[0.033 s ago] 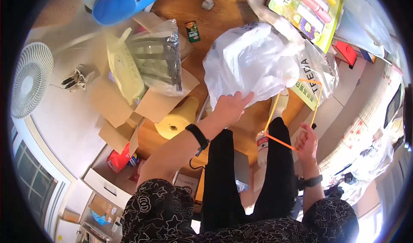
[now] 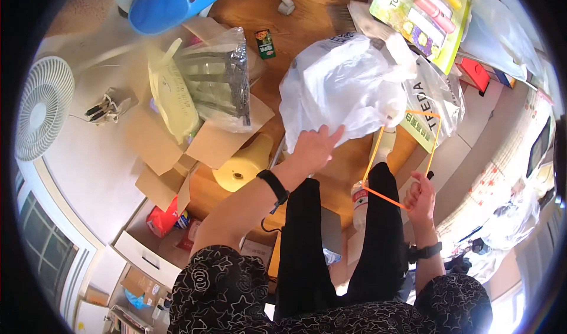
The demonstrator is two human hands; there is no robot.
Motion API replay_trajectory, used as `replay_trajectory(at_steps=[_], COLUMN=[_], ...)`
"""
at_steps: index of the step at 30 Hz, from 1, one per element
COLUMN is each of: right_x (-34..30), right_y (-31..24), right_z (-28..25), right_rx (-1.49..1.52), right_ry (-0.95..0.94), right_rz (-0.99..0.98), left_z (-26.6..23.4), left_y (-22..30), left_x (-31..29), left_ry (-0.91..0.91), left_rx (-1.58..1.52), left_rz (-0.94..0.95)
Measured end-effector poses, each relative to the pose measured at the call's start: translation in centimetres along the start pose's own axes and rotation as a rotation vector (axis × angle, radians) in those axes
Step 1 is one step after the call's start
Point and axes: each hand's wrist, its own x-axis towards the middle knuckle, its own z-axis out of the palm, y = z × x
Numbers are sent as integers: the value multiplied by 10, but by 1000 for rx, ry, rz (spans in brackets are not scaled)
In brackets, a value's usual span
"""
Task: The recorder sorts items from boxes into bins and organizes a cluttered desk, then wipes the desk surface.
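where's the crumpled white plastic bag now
In the head view, the bag is slightly right of upper centre, above the left hand and below-right of the small dark green packet.

Here I've got the left hand (image 2: 314, 148) over the white bag (image 2: 325, 86), and I can't tell whether it grips or merely overlaps it; the bag's inside is hidden too. Across now: the right hand (image 2: 420, 198) covers a corner of the orange loop (image 2: 384, 197). A leg (image 2: 383, 222) hides part of the bottle (image 2: 358, 196), the green packet's (image 2: 265, 43) print is too tiny, and the top edge slices the blue plastic piece (image 2: 156, 14).
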Motion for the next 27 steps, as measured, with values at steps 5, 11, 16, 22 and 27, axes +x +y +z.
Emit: replay_trajectory(at_steps=[5, 11, 16, 22, 27], right_x=[-4, -20, -50, -91, -114], right_y=[6, 10, -3, -36, -69], right_z=[6, 20, 24, 20, 5], right_rx=[-75, -168, -221, -318, -483], right_ry=[-16, -19, -110, -188, -261], right_rz=[-9, -19, -72, -52, -60], left_z=[9, -64, -137, -141, -99], left_y=[-51, -61, -7, 93, 135], left_x=[6, 53, 82, 70, 21], left_ry=[88, 661, 800, 790, 537], left_rx=[434, 246, 221, -45, -680], left_rz=[-216, -26, -347, -483, -554])
